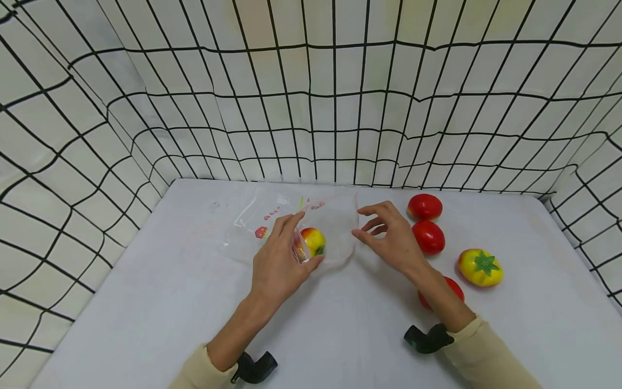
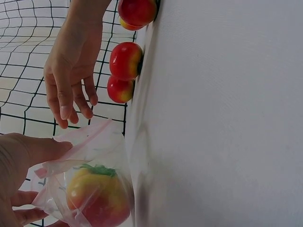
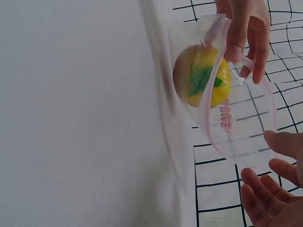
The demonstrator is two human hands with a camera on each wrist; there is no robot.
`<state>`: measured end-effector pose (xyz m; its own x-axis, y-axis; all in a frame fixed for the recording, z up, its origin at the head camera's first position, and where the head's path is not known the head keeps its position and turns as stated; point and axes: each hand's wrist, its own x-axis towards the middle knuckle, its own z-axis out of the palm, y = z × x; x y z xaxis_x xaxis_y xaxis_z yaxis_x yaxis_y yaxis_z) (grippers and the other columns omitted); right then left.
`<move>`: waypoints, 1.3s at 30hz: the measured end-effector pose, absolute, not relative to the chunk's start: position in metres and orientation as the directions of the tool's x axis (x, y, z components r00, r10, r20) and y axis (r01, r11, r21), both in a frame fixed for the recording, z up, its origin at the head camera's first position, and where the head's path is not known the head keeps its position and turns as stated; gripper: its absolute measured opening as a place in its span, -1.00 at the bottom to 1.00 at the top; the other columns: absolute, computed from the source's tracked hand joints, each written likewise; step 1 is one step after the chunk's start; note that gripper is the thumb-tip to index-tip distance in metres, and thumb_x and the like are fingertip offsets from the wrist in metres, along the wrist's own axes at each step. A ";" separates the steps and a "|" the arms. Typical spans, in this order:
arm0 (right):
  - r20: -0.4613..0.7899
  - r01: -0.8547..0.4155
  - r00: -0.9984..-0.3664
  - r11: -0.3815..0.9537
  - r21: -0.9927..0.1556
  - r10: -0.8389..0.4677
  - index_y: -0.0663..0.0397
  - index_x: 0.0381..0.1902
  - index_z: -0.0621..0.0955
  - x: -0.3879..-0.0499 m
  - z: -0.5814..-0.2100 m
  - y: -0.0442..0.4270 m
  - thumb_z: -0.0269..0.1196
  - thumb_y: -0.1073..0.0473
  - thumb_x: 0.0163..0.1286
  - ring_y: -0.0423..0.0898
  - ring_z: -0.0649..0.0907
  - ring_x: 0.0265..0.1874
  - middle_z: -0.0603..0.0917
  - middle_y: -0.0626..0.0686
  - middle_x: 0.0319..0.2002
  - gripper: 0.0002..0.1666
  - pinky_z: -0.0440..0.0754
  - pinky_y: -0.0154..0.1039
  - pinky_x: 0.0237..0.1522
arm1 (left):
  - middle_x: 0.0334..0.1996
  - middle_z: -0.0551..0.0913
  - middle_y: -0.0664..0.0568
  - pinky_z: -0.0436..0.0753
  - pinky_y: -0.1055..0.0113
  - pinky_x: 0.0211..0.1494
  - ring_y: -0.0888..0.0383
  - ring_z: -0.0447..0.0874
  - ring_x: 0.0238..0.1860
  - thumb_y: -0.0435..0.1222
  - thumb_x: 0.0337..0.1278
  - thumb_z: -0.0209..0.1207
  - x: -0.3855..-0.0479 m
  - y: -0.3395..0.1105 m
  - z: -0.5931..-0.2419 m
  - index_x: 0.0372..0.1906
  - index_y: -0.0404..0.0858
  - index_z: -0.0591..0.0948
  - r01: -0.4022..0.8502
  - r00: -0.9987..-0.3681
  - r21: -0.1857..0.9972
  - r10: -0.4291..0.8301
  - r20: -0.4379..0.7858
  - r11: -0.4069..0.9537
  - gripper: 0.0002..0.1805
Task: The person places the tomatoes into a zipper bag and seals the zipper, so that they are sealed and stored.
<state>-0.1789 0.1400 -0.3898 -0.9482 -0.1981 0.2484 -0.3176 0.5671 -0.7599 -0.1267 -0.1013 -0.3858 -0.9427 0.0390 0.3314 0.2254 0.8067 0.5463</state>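
Note:
A clear plastic bag (image 1: pixel 335 232) with a pink rim and red printed fruit lies on the table, its mouth gaping to the right. Inside it sits a yellow-and-red toy tomato (image 2: pixel 97 196) with green leaves. My left hand (image 1: pixel 279 259) holds the near-left side of the bag's mouth, thumb at the rim and fingers spread behind the plastic. At the bag's right edge hovers my right hand (image 1: pixel 391 237), fingers loosely bent; its thumb tip is at or very near the rim. Contact there is unclear. Nothing is gripped in that hand.
Right of the right hand lie red toy tomatoes (image 1: pixel 428 237), one partly hidden under the forearm. A yellow-and-red toy tomato (image 1: pixel 480 267) with a green leaf top sits farther right. White cloth covers the table (image 1: pixel 340 335). A black grid-patterned curtain (image 1: pixel 320 108) encloses the back and sides.

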 end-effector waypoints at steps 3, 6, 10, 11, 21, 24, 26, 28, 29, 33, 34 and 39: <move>0.245 -0.314 -0.950 0.569 -0.760 -0.196 0.03 0.27 0.61 -0.179 -0.389 0.142 0.52 0.11 0.28 0.05 0.80 -0.08 0.61 0.15 0.18 -0.39 0.81 0.03 0.07 | 0.35 0.52 0.05 0.80 0.02 0.05 0.04 0.65 0.23 -0.04 -0.13 0.62 -0.127 -0.101 -0.386 0.51 -0.04 0.42 0.226 -0.943 0.543 0.041 0.331 0.809 0.01; 0.242 -0.312 -0.950 0.568 -0.762 -0.197 0.03 0.27 0.61 -0.180 -0.389 0.144 0.51 0.11 0.29 0.05 0.79 -0.08 0.60 0.15 0.18 -0.40 0.80 0.05 0.08 | 0.35 0.52 0.05 0.80 0.03 0.04 0.04 0.65 0.23 -0.04 -0.13 0.62 -0.127 -0.101 -0.387 0.51 -0.03 0.42 0.223 -0.944 0.544 0.041 0.327 0.809 0.01; 0.236 -0.310 -0.951 0.568 -0.762 -0.201 0.02 0.28 0.60 -0.180 -0.387 0.147 0.50 0.10 0.30 0.05 0.79 -0.06 0.59 0.15 0.19 -0.39 0.80 0.07 0.09 | 0.36 0.52 0.06 0.80 0.03 0.04 0.04 0.66 0.22 -0.04 -0.13 0.62 -0.128 -0.101 -0.387 0.51 -0.03 0.42 0.219 -0.947 0.545 0.041 0.319 0.809 0.00; 0.237 -0.311 -0.950 0.571 -0.760 -0.202 0.01 0.28 0.60 -0.180 -0.386 0.148 0.50 0.11 0.30 0.05 0.79 -0.06 0.59 0.15 0.19 -0.39 0.80 0.08 0.09 | 0.36 0.52 0.06 0.80 0.04 0.03 0.04 0.66 0.21 -0.04 -0.13 0.62 -0.128 -0.101 -0.386 0.51 -0.03 0.43 0.219 -0.947 0.544 0.041 0.320 0.810 0.00; 0.256 -0.322 -0.947 0.559 -0.764 -0.196 -0.03 0.27 0.60 -0.180 -0.379 0.160 0.50 0.11 0.30 0.02 0.79 -0.06 0.59 0.08 0.15 -0.41 0.79 0.06 0.10 | 0.34 0.53 0.05 0.81 0.04 -0.04 0.03 0.67 0.18 -0.06 -0.14 0.63 -0.130 -0.103 -0.387 0.50 -0.03 0.43 0.221 -0.945 0.548 0.037 0.326 0.807 0.00; 0.259 -0.320 -0.947 0.559 -0.765 -0.188 -0.04 0.26 0.61 -0.181 -0.380 0.164 0.51 0.11 0.29 0.01 0.79 -0.06 0.60 0.07 0.15 -0.41 0.79 0.08 0.11 | 0.35 0.53 0.06 0.80 0.05 -0.04 0.03 0.68 0.18 -0.06 -0.13 0.63 -0.130 -0.103 -0.388 0.51 -0.03 0.43 0.219 -0.946 0.546 0.039 0.321 0.809 0.00; 0.253 -0.312 -0.950 0.563 -0.766 -0.183 -0.03 0.26 0.61 -0.180 -0.381 0.167 0.51 0.11 0.29 0.02 0.79 -0.05 0.60 0.08 0.15 -0.41 0.78 0.08 0.11 | 0.35 0.53 0.06 0.80 0.05 -0.05 0.03 0.68 0.18 -0.05 -0.13 0.63 -0.129 -0.103 -0.389 0.51 -0.03 0.43 0.217 -0.947 0.543 0.040 0.319 0.811 0.00; 0.252 -0.309 -0.951 0.569 -0.762 -0.180 -0.03 0.26 0.61 -0.180 -0.381 0.169 0.51 0.10 0.29 0.02 0.78 -0.04 0.60 0.09 0.15 -0.41 0.78 0.08 0.12 | 0.34 0.53 0.06 0.80 0.06 -0.07 0.03 0.69 0.18 -0.05 -0.13 0.63 -0.129 -0.104 -0.389 0.51 -0.03 0.43 0.219 -0.946 0.540 0.042 0.320 0.813 0.00; 0.251 -0.308 -0.951 0.575 -0.758 -0.179 -0.03 0.26 0.61 -0.180 -0.380 0.170 0.51 0.10 0.29 0.02 0.78 -0.03 0.60 0.10 0.16 -0.41 0.78 0.08 0.12 | 0.34 0.53 0.06 0.80 0.06 -0.07 0.03 0.69 0.18 -0.05 -0.13 0.63 -0.128 -0.104 -0.390 0.51 -0.03 0.43 0.219 -0.946 0.540 0.043 0.320 0.813 0.00; 0.249 -0.300 -0.954 0.593 -0.747 -0.168 -0.02 0.27 0.60 -0.181 -0.377 0.175 0.49 0.10 0.32 0.01 0.78 -0.02 0.59 0.10 0.16 -0.42 0.78 0.07 0.13 | 0.34 0.53 0.05 0.80 0.05 -0.08 0.02 0.69 0.19 -0.06 -0.14 0.63 -0.129 -0.104 -0.390 0.51 -0.03 0.44 0.220 -0.946 0.542 0.043 0.320 0.811 0.00; 0.249 -0.299 -0.954 0.595 -0.746 -0.167 -0.01 0.28 0.59 -0.181 -0.376 0.177 0.48 0.10 0.33 0.01 0.78 -0.02 0.59 0.10 0.16 -0.42 0.78 0.07 0.13 | 0.34 0.53 0.05 0.80 0.05 -0.07 0.02 0.68 0.19 -0.06 -0.14 0.63 -0.129 -0.104 -0.390 0.51 -0.02 0.44 0.219 -0.947 0.543 0.042 0.319 0.811 0.00; 0.262 -0.303 -0.952 0.612 -0.731 -0.159 0.02 0.29 0.60 -0.182 -0.372 0.185 0.45 0.12 0.37 0.02 0.79 -0.02 0.60 0.09 0.15 -0.44 0.78 0.09 0.12 | 0.34 0.53 0.05 0.80 0.04 -0.04 0.02 0.68 0.19 -0.06 -0.14 0.63 -0.129 -0.103 -0.390 0.50 -0.02 0.44 0.215 -0.949 0.543 0.042 0.313 0.812 0.00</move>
<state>-0.1817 0.1846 -0.3724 -0.9520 -0.1589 0.2618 -0.3030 0.6120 -0.7305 -0.1290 -0.1032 -0.3897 -0.9488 0.0423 0.3129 0.2151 0.8119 0.5427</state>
